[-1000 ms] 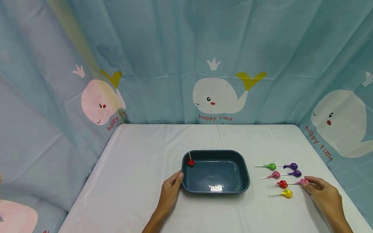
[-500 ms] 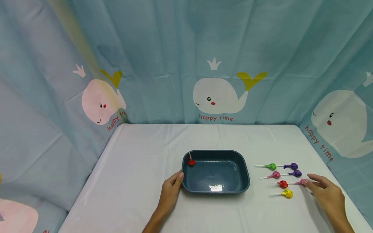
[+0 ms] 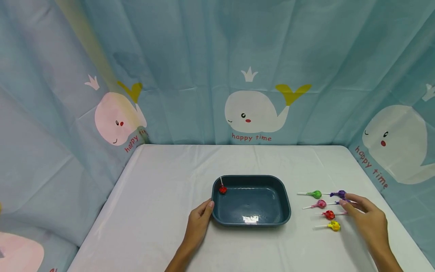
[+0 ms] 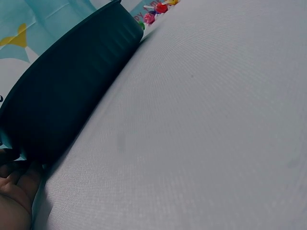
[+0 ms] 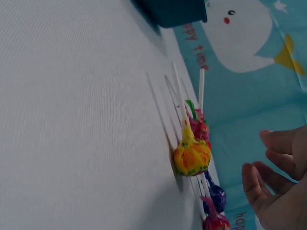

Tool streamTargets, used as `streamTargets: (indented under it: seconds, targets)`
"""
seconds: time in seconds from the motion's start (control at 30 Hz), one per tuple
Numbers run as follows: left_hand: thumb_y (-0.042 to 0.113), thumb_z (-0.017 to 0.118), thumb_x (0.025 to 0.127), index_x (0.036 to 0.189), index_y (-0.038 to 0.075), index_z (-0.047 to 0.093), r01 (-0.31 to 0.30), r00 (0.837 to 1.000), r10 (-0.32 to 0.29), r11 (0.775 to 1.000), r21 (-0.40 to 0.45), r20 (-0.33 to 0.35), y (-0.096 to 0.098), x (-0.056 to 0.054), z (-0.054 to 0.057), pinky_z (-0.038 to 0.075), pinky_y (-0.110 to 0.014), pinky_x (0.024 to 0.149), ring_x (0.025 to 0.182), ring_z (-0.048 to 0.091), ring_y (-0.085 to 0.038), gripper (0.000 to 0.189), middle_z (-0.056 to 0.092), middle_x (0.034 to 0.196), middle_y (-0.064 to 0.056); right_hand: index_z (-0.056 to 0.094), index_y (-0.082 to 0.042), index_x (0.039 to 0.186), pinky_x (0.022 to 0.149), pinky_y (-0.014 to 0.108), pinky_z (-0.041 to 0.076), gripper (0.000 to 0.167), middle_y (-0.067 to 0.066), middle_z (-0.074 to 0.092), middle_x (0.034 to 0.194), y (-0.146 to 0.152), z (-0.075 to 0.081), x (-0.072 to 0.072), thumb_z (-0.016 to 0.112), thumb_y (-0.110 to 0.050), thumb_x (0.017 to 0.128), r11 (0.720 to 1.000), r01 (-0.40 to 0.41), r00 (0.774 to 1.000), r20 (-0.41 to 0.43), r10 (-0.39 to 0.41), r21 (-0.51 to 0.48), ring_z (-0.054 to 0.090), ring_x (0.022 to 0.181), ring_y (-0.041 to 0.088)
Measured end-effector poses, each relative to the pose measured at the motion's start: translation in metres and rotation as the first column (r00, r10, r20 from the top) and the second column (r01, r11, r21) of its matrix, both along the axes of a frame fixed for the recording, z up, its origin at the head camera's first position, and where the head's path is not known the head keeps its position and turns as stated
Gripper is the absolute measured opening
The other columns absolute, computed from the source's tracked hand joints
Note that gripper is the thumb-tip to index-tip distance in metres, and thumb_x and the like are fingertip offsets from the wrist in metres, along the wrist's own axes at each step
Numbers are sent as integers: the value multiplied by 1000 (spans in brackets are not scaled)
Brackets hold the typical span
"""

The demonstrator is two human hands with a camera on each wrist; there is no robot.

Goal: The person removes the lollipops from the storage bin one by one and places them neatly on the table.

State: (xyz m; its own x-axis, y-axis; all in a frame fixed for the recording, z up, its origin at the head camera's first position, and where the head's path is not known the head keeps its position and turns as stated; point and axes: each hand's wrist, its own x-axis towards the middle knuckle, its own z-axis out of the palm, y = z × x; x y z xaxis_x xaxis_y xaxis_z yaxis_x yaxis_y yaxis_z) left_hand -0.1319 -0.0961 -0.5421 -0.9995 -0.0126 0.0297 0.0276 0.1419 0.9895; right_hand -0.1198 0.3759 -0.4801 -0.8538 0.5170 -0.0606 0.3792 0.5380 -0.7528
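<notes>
My left hand (image 3: pixel 199 223) grips the left end of a dark teal tray (image 3: pixel 251 223), its thumb at the rim. In the left wrist view, fingers (image 4: pixel 29 179) bend against the tray's outer wall. Inside the tray is one red lollipop (image 3: pixel 222 189), its stick leaning on the back left corner. To the right, my right hand (image 3: pixel 368 219) hovers by two purple lollipops (image 3: pixel 341 193), partly covering the nearer one. In the right wrist view, thumb and fingers stand apart, holding nothing. The right hand mostly hides a pink lollipop, whose wrapper (image 5: pixel 216 221) shows in the right wrist view.
Beside the tray lie a green lollipop (image 3: pixel 316 194), another pink lollipop (image 3: pixel 321 204), a red-wrapped lollipop (image 3: pixel 329 215) and a yellow lollipop (image 3: pixel 335 226). A white cloth (image 3: pixel 163 181) covers the table. Blue whale-print curtains (image 3: pixel 190 68) hang behind and at both sides.
My right hand has left the right-hand pink lollipop, which it was touching, and moved left and farther back to the purple lollipops. The left hand and tray have stayed put.
</notes>
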Motion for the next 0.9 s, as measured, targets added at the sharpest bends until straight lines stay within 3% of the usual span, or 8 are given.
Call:
streamTargets:
  seconds: [0.07, 0.13, 0.33, 0.57, 0.77, 0.9]
  targets:
    - [42, 55, 111, 146, 0, 62, -1, 1000, 1, 1000, -1, 2, 0, 0, 0, 44, -39, 120, 145, 54, -25, 55, 65, 147, -11, 60, -2, 147, 88, 12, 57, 58, 26, 60, 148, -8, 1, 0, 65, -43, 106, 1000, -27, 999, -24, 27, -13, 66, 90, -6]
    - [43, 55, 111, 146, 0, 62, -1, 1000, 1, 1000, -3, 2, 0, 0, 0, 44, -40, 120, 144, 54, -25, 55, 65, 147, -12, 62, -2, 145, 69, -1, 48, 56, 25, 65, 142, -16, 1, -1, 65, -42, 106, 999, -53, 997, -51, 53, -12, 57, 76, -17]
    - [43, 55, 111, 145, 0, 63, -9, 1000, 9, 1000, -15, -1, 0, 0, -1, 44, -41, 120, 144, 55, -25, 55, 66, 146, -12, 64, -6, 144, 72, -2, 47, 55, 21, 68, 139, -40, 3, -5, 67, -45, 105, 990, -138, 984, -121, 134, -20, 57, 84, -21]
    - [44, 55, 111, 145, -1, 63, -5, 1000, 5, 1000, -8, -4, 0, 0, -1, 44, -41, 119, 144, 55, -26, 57, 65, 146, -12, 66, -9, 142, 71, 13, 59, 50, 9, 75, 130, -66, 7, -11, 73, -39, 102, 969, -238, 951, -216, 220, -62, 68, 90, -12]
    - [44, 54, 111, 145, -1, 62, 0, 1000, 0, 1000, -7, -2, 0, 0, -1, 44, -41, 120, 144, 55, -26, 57, 65, 147, -12, 65, -6, 142, 78, 5, 55, 50, 20, 69, 139, -85, 9, -16, 71, -37, 104, 956, -274, 937, -251, 241, -105, 70, 90, -8]
    - [44, 55, 111, 145, -1, 62, 0, 1000, 0, 1000, -1, -7, 0, 0, 0, 44, -40, 120, 144, 55, -26, 57, 65, 147, -12, 63, -5, 144, 81, 3, 53, 51, 20, 69, 139, -97, 12, -19, 70, -37, 104, 949, -291, 933, -258, 252, -123, 74, 91, -2]
